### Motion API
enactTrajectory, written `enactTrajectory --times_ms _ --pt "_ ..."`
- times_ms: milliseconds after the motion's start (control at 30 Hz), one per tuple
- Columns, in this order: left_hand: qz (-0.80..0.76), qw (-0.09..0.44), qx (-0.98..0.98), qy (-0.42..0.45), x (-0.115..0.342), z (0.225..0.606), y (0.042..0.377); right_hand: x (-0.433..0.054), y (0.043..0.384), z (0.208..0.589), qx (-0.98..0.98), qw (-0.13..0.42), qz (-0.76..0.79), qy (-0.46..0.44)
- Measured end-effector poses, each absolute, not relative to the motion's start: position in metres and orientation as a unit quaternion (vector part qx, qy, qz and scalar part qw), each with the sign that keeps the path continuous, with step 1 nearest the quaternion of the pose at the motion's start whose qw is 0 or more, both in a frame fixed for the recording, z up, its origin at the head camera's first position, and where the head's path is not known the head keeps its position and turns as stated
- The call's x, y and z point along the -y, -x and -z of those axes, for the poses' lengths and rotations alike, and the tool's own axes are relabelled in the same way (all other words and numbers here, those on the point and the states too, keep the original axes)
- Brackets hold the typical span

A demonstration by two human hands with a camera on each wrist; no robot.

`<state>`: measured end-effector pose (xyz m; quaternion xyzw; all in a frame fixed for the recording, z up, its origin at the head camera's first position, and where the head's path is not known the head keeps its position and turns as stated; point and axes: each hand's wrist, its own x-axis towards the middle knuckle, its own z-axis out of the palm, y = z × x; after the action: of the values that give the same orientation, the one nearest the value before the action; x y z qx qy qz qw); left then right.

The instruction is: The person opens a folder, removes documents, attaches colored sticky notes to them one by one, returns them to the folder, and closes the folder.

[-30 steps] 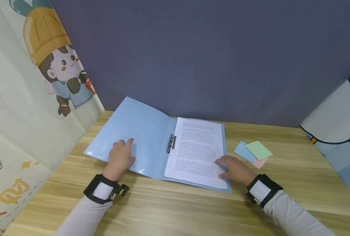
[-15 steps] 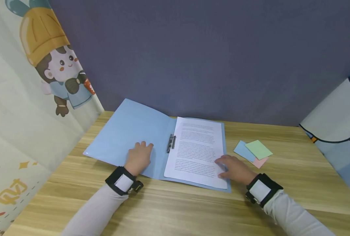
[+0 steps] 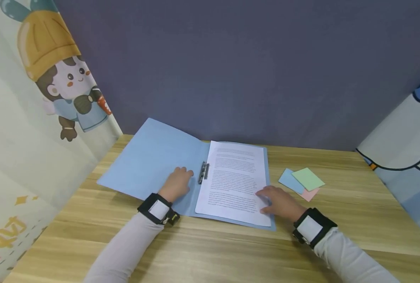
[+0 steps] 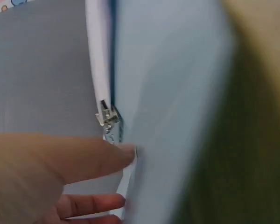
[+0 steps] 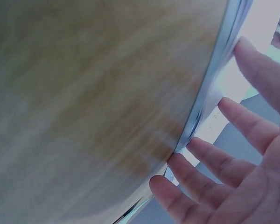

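Observation:
A light blue folder [image 3: 153,157] lies spread on the table, its cover to the left. On its right side lies a stack of printed paper [image 3: 233,184], beside the metal lever clip [image 3: 203,173] at the spine. My left hand [image 3: 177,184] is over the inside of the cover, just left of the clip. In the left wrist view the thumb [image 4: 98,157] reaches the blue surface near the clip [image 4: 109,120], grasping nothing visible. My right hand [image 3: 280,201] rests with spread fingers on the paper's lower right edge; the right wrist view shows its fingers [image 5: 242,123] along that edge.
Blue, green [image 3: 308,179] and pink paper notes overlap on the wooden table [image 3: 210,255], right of the folder. A dark grey panel [image 3: 231,70] stands behind the table. Printed cloths [image 3: 11,129] hang at both sides.
My left hand has moved right across the folder's cover, from its middle to near the clip. The right hand stays at the paper's edge. The view has shifted slightly.

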<state>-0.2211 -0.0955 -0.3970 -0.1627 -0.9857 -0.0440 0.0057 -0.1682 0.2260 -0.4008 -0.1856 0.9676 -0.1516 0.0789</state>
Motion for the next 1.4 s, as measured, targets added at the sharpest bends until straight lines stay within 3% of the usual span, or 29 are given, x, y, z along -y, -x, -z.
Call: enactTrajectory --times_ms 367,1400 --pt "0.243 0.021 0.955 0.17 0.098 0.4 0.23 -0.219 0.165 0.396 -0.97 0.069 0.144 0.182" --pt "0.345 -0.029 0.932 0.105 0.101 0.406 0.225 -0.205 0.14 0.395 -0.973 0.06 0.152 0.162"
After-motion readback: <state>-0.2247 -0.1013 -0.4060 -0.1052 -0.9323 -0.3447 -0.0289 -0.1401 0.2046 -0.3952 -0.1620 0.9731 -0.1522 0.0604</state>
